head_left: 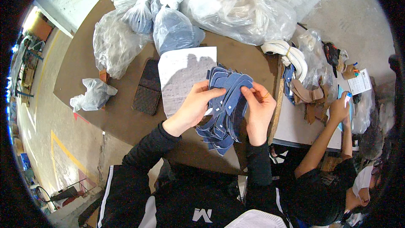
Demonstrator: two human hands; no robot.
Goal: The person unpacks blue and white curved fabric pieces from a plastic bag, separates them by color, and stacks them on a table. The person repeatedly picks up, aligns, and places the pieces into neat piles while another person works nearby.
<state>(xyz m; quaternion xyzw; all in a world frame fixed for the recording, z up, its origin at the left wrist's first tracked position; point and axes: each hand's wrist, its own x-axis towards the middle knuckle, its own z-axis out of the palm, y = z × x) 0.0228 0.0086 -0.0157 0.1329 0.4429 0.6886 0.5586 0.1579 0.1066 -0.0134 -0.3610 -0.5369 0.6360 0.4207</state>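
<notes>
Right, both hands are up over the brown, board-topped table (126, 114), and between them sits a fanned stack of dark blue, curved fabric cut pieces (223, 109), held just above the table's near edge. The left hand (195, 105) is closed around the stack's left side, thumb stretched across the top pieces, while the right hand (258, 109) pinches the right edge, fingertips curled onto the uppermost strip. Just behind the stack, touching it from this angle, lies a white printed paper sheet (183, 74); to the left of the stack rests a dark, textured rectangular mat (147, 86), and further left a small knotted clear plastic bag (93, 94). Beyond the stack, at the far side, clear plastic bags stuffed with blue and pale material (177, 29) are heaped up. Off to the right of the stack, a co-worker's hand (339, 107) works at a light-coloured neighbouring table among tan and white cut pieces (306, 90). The risk, as I judge it: the lower pieces hang loose below the grip, so a slackened pinch could let them slide out and drop off the edge towards the floor, and the fan could collapse, muddling the order of the pieces.
</notes>
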